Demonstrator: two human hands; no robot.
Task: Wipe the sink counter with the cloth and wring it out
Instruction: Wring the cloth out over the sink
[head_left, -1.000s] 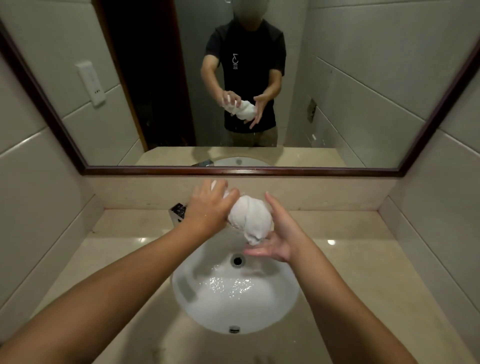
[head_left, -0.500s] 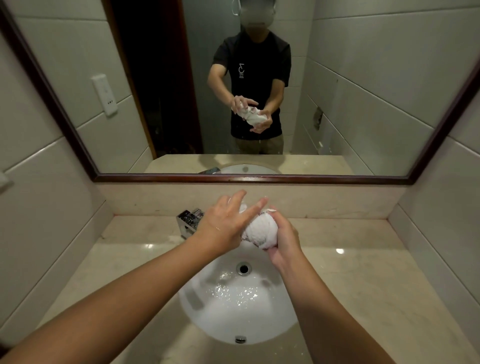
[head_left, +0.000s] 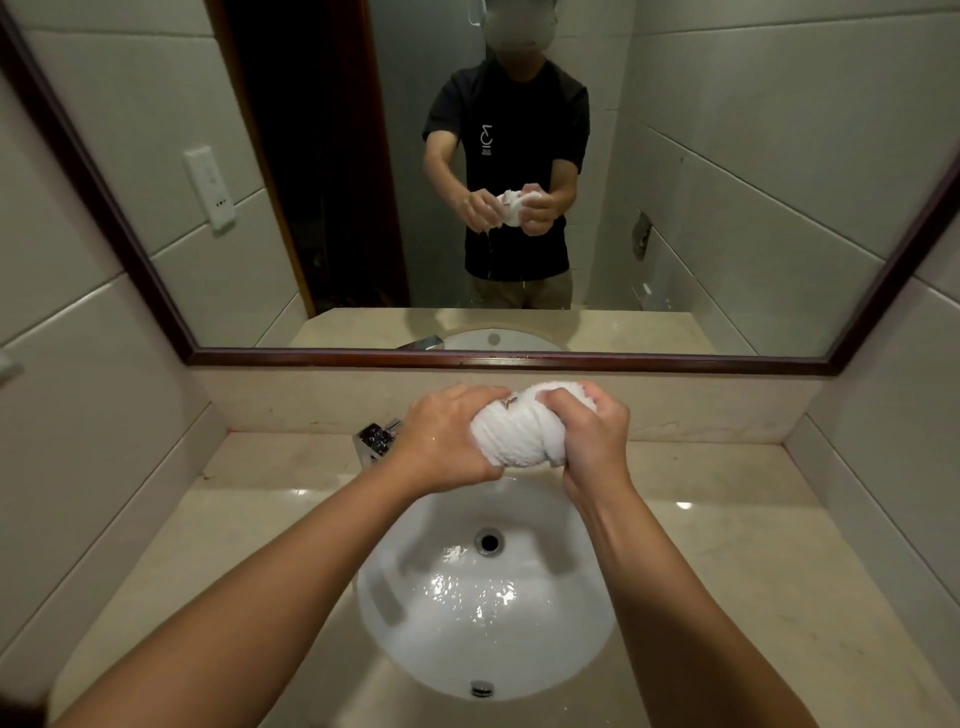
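A white cloth (head_left: 519, 434), bunched into a tight twisted wad, is held above the far rim of the white sink basin (head_left: 415, 644). My left hand (head_left: 447, 441) grips its left end with the fingers curled over the top. My right hand (head_left: 592, 431) grips its right end, fingers wrapped round it. Water glistens on the basin floor near the drain (head_left: 489, 541). The beige stone counter (head_left: 753, 571) surrounds the basin.
A chrome faucet (head_left: 375, 440) sits at the back left of the basin, partly behind my left wrist. A framed mirror (head_left: 519, 359) hangs above the backsplash and shows a person holding the cloth. Tiled walls close in on both sides.
Both hands have closed round the cloth: the left hand went from spread fingers over it to a full grip, and the right hand now grips the other end. The wad looks more twisted.
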